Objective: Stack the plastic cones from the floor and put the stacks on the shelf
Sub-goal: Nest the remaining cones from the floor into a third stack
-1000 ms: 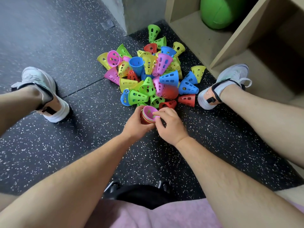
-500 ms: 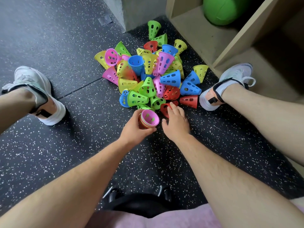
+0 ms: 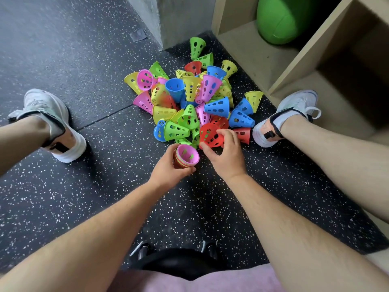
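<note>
A heap of plastic cones (image 3: 190, 98) in pink, green, yellow, blue and red lies on the dark speckled floor between my feet. My left hand (image 3: 168, 171) grips a short stack of cones (image 3: 186, 156) with a pink one on top, its mouth facing up. Just to its right, my right hand (image 3: 226, 154) pinches a red cone (image 3: 210, 135) lifted at the near edge of the heap. The wooden shelf (image 3: 252, 47) stands at the upper right, its lowest board close to the heap.
A green ball (image 3: 282, 20) sits in the left shelf compartment. My shoes rest on the floor, left shoe (image 3: 52, 123) and right shoe (image 3: 284, 114), on either side of the heap. A grey concrete pillar (image 3: 168, 17) rises behind the cones.
My right hand left the stack, reached into the near edge of the heap and picked up a red cone. My left hand keeps holding the stack in about the same spot.
</note>
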A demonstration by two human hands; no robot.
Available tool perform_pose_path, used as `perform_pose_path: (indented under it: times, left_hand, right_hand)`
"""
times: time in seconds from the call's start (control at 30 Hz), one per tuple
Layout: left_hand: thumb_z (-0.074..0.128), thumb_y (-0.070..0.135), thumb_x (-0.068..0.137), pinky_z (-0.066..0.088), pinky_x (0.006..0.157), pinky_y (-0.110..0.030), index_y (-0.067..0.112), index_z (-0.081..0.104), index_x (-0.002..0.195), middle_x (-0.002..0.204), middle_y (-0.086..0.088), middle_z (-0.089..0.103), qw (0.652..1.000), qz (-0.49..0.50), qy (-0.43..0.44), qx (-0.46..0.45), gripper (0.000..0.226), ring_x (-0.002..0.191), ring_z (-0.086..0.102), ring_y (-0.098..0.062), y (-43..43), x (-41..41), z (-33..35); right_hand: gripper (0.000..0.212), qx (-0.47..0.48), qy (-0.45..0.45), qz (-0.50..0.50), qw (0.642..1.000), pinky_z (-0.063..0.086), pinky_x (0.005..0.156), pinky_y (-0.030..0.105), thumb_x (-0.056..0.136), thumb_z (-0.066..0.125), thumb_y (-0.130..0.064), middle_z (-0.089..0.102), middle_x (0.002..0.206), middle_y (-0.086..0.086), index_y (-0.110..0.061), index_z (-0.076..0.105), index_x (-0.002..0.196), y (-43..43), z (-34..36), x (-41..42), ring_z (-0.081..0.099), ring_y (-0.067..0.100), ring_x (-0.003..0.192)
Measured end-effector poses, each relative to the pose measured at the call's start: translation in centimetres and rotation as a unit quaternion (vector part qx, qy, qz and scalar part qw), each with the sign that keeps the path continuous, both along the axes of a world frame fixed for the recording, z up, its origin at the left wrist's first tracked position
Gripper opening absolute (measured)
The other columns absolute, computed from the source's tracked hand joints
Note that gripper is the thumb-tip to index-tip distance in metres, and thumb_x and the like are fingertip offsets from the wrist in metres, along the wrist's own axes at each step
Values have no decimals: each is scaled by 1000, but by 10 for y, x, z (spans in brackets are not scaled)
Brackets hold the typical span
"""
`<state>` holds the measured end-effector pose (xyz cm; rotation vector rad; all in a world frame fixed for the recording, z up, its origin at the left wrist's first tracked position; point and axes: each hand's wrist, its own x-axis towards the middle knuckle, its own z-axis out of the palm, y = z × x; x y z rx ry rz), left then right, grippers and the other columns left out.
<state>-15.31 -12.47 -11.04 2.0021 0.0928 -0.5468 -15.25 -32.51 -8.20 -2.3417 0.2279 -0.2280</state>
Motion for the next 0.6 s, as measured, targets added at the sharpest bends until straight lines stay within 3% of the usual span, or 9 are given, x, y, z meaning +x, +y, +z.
perform_pose_path:
  times: [0.17,0.33,0.47,0.6]
  left_hand:
    - [91,41,63,56,99,-43,45,51,126,113,22,71,1000,11,-12,-16,74,102,71,-3,5,1,10]
    - [82,43,64,57,98,-38,53,51,118,110,29,69,999,15,-35,-18,63,99,67,7,13,-3,15]
    - [81,47,63,57,98,-38,55,53,115,110,31,69,999,32,-33,-20,60,100,69,4,27,-6,10]
    - [91,27,72,55,98,-32,44,54,124,109,23,71,998,60,-33,-12,66,97,68,7,37,-4,7]
  right_hand:
    - [61,11,19,72,997,41,105,30,87,61,-57,57,128,-2,-16,54,131,20,8,0,49,15,121]
    - [66,-25,102,192,976,35,113,32,89,53,-60,54,138,-5,-19,50,141,39,0,-6,41,12,130]
    - [66,-29,153,220,963,33,113,28,90,50,-65,55,138,-11,-26,49,143,44,-4,-7,38,6,132]
    - [44,-10,137,185,973,42,100,29,98,46,-54,63,124,-9,-26,61,127,50,-10,-7,50,10,120]
